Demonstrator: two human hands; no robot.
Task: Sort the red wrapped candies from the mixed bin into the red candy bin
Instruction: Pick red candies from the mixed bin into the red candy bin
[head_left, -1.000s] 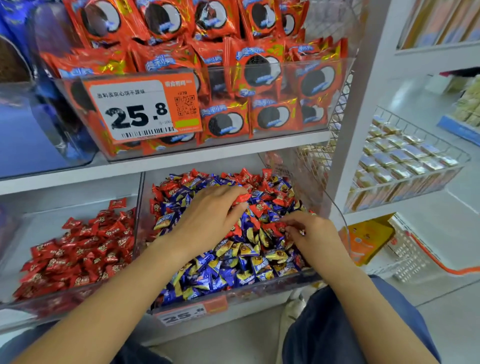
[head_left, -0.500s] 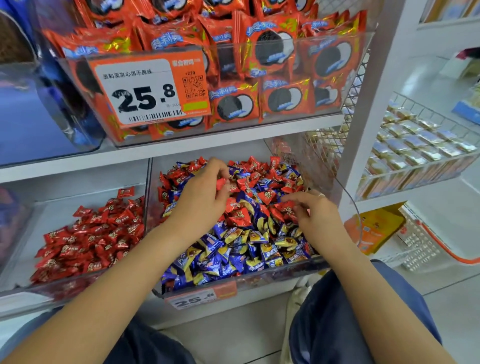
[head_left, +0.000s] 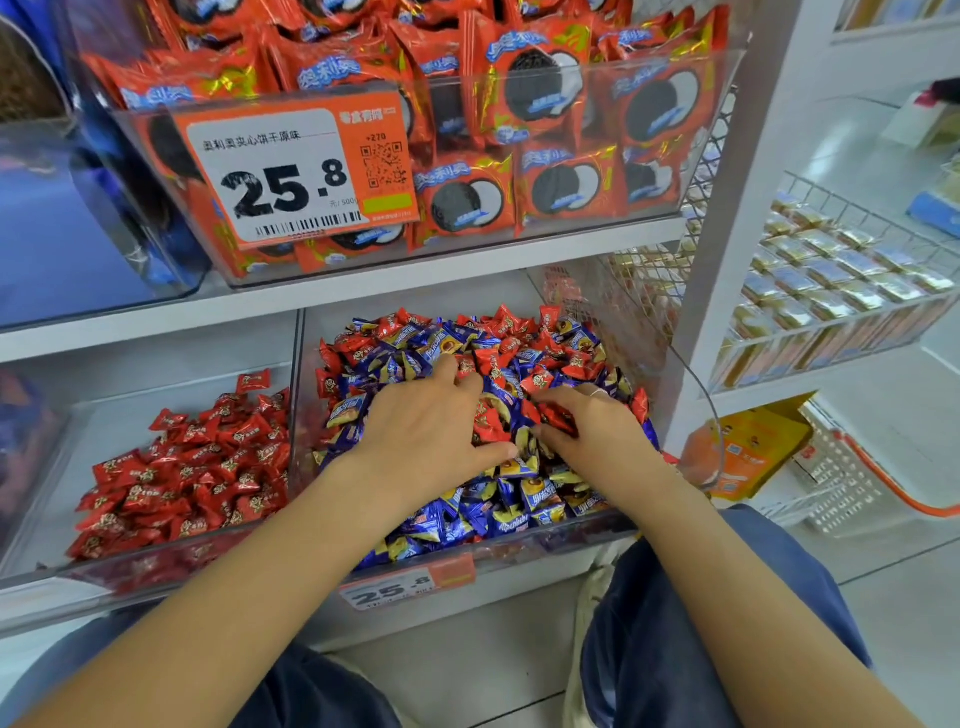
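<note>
The mixed bin (head_left: 519, 545) is a clear box on the lower shelf, heaped with blue and red wrapped candies (head_left: 540, 322). Both my hands are in it. My left hand (head_left: 426, 431) lies on the middle of the heap, fingers curled down into it, with a red candy (head_left: 487, 422) held between thumb and fingers. My right hand (head_left: 597, 441) is just to its right and pinches red candies (head_left: 558, 415) between index finger and thumb. The red candy bin (head_left: 104, 415) stands directly left and holds only red candies (head_left: 197, 467).
A clear bin of red cookie packs (head_left: 519, 114) with an orange price tag (head_left: 296, 166) overhangs from the shelf above. A white shelf post (head_left: 727, 260) and wire baskets (head_left: 841, 291) stand to the right. An orange shopping basket (head_left: 857, 478) sits on the floor.
My left hand has come back from the far part of the heap toward its middle. My right hand has shifted slightly left, so the two hands are now close together.
</note>
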